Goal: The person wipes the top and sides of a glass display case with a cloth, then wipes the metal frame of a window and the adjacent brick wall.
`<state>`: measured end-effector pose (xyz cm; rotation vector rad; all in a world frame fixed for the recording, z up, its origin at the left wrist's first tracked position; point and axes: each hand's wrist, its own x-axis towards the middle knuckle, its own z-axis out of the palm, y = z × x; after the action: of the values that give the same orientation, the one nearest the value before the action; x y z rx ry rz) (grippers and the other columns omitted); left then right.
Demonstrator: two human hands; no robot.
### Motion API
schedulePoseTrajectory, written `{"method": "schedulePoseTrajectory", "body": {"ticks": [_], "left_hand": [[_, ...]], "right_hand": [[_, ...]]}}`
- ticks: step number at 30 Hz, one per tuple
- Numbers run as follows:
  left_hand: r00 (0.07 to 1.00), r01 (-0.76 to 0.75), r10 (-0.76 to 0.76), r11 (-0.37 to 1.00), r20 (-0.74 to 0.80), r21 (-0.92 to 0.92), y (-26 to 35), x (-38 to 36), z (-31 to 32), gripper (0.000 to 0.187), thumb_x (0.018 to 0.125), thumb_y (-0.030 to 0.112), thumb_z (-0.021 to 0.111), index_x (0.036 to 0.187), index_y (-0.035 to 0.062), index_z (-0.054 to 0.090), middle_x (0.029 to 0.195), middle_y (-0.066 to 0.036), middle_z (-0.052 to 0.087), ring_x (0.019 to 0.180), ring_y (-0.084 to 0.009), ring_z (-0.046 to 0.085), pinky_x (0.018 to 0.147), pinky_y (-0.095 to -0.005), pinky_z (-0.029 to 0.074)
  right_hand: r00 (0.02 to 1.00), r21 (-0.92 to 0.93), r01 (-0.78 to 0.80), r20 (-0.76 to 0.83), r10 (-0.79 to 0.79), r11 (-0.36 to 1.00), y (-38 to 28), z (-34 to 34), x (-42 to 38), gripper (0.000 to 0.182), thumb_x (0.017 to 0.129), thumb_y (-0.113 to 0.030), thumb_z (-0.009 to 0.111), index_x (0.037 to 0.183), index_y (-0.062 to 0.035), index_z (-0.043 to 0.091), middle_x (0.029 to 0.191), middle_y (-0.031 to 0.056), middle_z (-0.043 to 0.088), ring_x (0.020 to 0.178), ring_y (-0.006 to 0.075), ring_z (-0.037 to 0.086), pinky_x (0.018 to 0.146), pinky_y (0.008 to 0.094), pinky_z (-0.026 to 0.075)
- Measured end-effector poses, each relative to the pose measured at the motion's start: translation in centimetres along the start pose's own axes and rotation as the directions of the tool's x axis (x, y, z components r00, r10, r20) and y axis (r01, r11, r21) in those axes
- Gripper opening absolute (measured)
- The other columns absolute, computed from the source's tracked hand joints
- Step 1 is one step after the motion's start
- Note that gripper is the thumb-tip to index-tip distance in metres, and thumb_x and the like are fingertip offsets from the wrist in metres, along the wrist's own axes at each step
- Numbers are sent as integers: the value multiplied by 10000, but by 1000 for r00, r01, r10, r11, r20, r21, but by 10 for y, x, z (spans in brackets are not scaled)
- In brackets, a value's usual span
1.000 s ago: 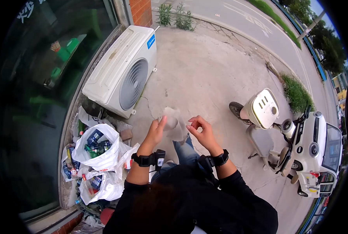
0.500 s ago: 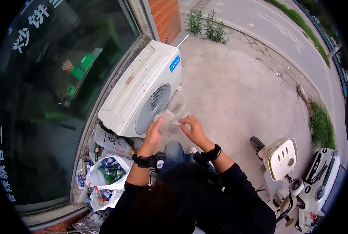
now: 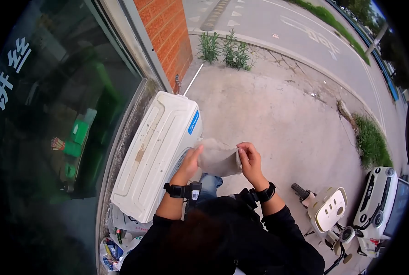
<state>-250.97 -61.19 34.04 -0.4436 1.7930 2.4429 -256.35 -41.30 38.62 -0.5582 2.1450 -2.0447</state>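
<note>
A thin greyish-white cloth is spread between my two hands over the pavement. My left hand pinches its left edge, close beside the white air conditioner outdoor unit. At the cloth's right edge, my right hand grips a corner between thumb and fingers. The unit has a blue brand label and stands along the window wall. Its round fan grille is mostly hidden by my left arm.
Bags of bottles and cans lie by the wall below the unit. To the right are a parked scooter and a white car. A brick pillar, weeds and a road lie ahead.
My view has shifted forward along the unit, so the bags now sit lower. The cloth, bunched and blurred before, is now opened out wider as my hands have moved apart.
</note>
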Motion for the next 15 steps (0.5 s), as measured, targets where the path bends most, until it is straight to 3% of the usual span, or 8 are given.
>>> {"method": "schedulePoseTrajectory", "body": {"ticks": [4, 6, 7, 9, 12, 13, 14, 15], "left_hand": [[994, 32, -18, 992, 112, -123, 33, 51, -5, 396, 830, 268, 503, 1031, -73, 495, 956, -80, 542, 888, -123, 475, 801, -248, 368], [969, 10, -45, 989, 243, 145, 90, 52, 15, 405, 769, 240, 594, 1016, -67, 500, 934, -74, 548, 865, -111, 480, 759, -249, 389], [971, 7, -45, 987, 234, 159, 88, 65, 13, 405, 769, 240, 594, 1016, -67, 500, 934, -74, 548, 865, -111, 480, 759, -249, 389], [974, -132, 60, 935, 218, 329, 79, 89, 4, 388, 717, 187, 649, 989, -56, 518, 896, -67, 566, 813, -101, 499, 714, -244, 407], [970, -18, -30, 981, 242, 193, 93, 121, -13, 359, 713, 172, 649, 973, -49, 536, 830, -47, 569, 754, -96, 509, 684, -224, 411], [984, -10, -22, 983, 177, 182, 93, 131, -21, 321, 721, 146, 637, 966, -42, 549, 776, -25, 566, 720, -98, 510, 660, -215, 410], [986, -9, -23, 982, 167, 191, 98, 139, -26, 321, 721, 146, 637, 966, -42, 549, 776, -25, 566, 720, -98, 510, 660, -215, 410], [993, -47, 37, 996, 114, 79, 104, 149, -31, 310, 723, 130, 631, 968, -40, 549, 788, -26, 569, 732, -98, 514, 658, -213, 410]], "right_hand": [[996, 79, 13, -89, -6, 997, 13, 10, 74, 115, 842, -73, 465, 918, -5, 519, 791, 21, 523, 677, 72, 449, 620, 190, 371], [990, 55, 99, -105, -93, 994, 16, 19, 101, 118, 843, -73, 462, 924, -13, 523, 821, 18, 512, 673, 69, 438, 598, 183, 360], [998, 132, 16, -63, -8, 991, 17, 22, 112, 118, 845, -74, 457, 919, -16, 528, 824, 14, 512, 670, 70, 433, 600, 185, 358], [985, 181, -163, 86, 149, 970, 27, 23, 132, 179, 852, -86, 447, 1015, -32, 499, 929, 34, 509, 800, 100, 467, 714, 217, 375], [969, 284, -53, 245, -19, 957, 45, 38, 167, 310, 855, -88, 439, 1159, -43, 403, 1067, 67, 473, 984, 132, 442, 845, 257, 343], [875, 438, -296, 481, 57, 849, 37, 36, 182, 492, 829, -163, 508, 1253, -45, 287, 1184, 90, 408, 1091, 146, 384, 912, 281, 301], [873, 448, -296, 486, 49, 844, 44, 37, 195, 492, 829, -163, 508, 1253, -45, 287, 1184, 90, 408, 1091, 146, 384, 912, 281, 301], [767, 425, -381, 641, 25, 821, 51, 38, 208, 547, 800, -210, 553, 1251, -38, 295, 1187, 92, 413, 1078, 146, 392, 906, 280, 309]]}}
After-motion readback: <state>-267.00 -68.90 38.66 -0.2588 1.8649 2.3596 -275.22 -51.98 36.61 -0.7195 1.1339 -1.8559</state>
